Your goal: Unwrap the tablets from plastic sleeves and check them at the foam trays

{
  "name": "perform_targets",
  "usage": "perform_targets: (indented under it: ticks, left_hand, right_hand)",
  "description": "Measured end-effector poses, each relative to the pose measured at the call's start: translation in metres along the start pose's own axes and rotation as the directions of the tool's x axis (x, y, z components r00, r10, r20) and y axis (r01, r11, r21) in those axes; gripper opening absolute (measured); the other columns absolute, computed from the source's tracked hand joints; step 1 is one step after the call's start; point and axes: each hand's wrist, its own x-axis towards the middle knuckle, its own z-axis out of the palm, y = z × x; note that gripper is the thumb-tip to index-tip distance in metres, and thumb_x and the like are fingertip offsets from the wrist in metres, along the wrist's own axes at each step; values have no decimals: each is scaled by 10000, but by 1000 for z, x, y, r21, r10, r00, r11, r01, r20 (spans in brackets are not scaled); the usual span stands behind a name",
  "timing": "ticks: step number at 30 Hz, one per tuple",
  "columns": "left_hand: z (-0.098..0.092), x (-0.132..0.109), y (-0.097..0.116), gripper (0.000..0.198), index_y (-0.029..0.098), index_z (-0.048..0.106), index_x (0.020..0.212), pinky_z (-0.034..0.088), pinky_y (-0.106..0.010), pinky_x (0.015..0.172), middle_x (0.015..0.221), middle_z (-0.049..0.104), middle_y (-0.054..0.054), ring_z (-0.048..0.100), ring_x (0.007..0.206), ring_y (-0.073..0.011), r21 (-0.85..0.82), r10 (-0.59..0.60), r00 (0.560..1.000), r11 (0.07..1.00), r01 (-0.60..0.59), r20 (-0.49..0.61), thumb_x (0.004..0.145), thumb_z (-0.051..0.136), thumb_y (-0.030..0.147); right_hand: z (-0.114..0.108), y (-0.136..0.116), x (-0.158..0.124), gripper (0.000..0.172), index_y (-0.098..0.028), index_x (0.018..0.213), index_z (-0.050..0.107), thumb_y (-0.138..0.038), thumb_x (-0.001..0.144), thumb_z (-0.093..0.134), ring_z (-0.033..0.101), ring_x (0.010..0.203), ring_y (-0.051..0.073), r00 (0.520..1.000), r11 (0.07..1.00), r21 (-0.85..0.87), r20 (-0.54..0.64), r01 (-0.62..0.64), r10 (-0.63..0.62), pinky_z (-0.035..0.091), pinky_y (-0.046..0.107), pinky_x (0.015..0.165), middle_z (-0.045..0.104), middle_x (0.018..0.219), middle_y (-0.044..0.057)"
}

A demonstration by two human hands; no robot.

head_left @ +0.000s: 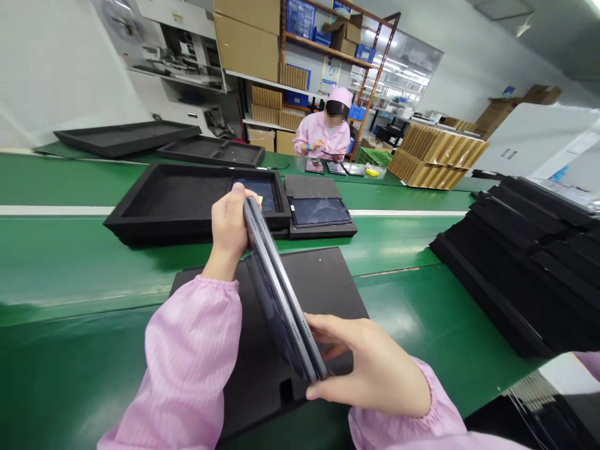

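Note:
Two dark grey tablets (282, 284) are pressed together and held on edge, tilted, with speaker holes showing along their sides. My left hand (229, 228) is closed around their far end. At the near end my right hand (370, 362) grips them, thumb by the lower corner and fingers behind. Beneath them lies a black foam board (323, 275) on the green bench. Just beyond stands a black foam tray (178, 197) with a tablet (260, 190) in its right part. Beside that tray, another tablet (321, 211) rests screen up on a foam block (312, 186).
Black foam trays (529, 250) are stacked high on the right. More trays (126, 137) lie at the back left. Across the bench (60, 262) a co-worker in pink (323, 131) handles a device, near cardboard dividers (435, 156). A shelf rack (328, 47) stands behind.

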Motion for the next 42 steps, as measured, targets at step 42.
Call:
perform_targets:
  ticks: [42]
  left_hand:
    - [1,-6,8,565,231,563,579,315,-324,468,487,438,28,372,447,-130,39,73,991,996,-78,114,808,553,748]
  right_hand:
    - [-19,3,-10,536,-152,1364,608,-264,850,708,690,1156,232,967,958,-160,-45,239,-249,567,298,978,697,1276,77]
